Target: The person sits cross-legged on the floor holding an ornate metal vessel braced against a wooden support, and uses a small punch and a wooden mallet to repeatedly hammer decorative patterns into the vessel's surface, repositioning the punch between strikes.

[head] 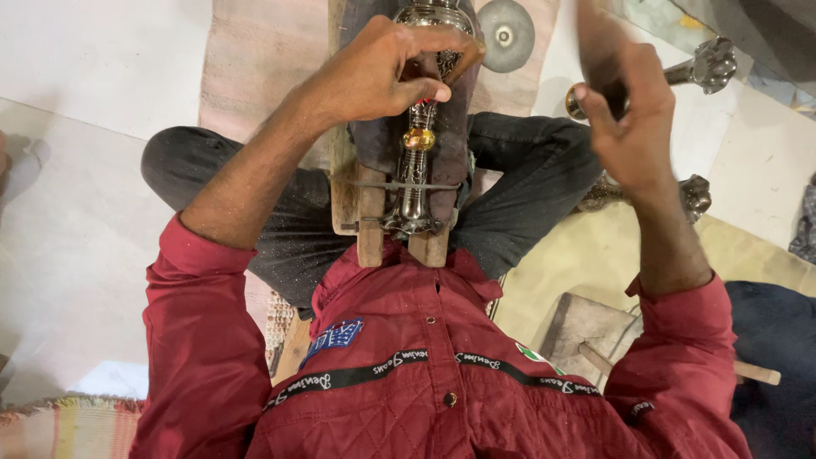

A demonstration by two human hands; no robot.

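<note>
An ornate silver metal stem [414, 191] with a gold bead [418, 138] lies along a wooden stand [370, 234] between my crossed legs, over a dark cloth pad [378, 140]. A thin band crosses the stem. My left hand [382, 72] is closed around the stem's upper part, just above the bead. My right hand [633, 119] is raised to the right, blurred, with its fingers closed on a dark tool [595, 38] that points upward.
A round metal disc [506, 34] lies beyond the stand. Two more silver ornate pieces [710, 64] [693, 195] rest at the right. A wooden block [595, 327] and a wooden handle [756, 372] sit by my right side. A pink mat [255, 59] lies underneath.
</note>
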